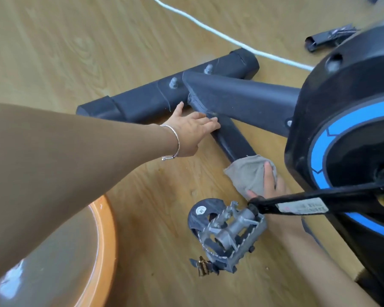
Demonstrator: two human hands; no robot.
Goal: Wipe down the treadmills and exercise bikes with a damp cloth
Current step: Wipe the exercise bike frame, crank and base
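Your grey cloth [245,173] is bunched into a crumpled wad on the wooden floor, under your right hand [272,182], touching the lower end of the bike's slanted black strut [231,138]. The exercise bike [341,103] is black, its round flywheel housing trimmed with a bright blue ring [319,147]. A thick frame tube [242,96] runs from the housing to a floor stabiliser bar [151,98], bolted on with two grey nuts and showing dusty streaks. The black crank arm [315,197] points towards you and carries a silver toothed pedal [228,231] marked R.
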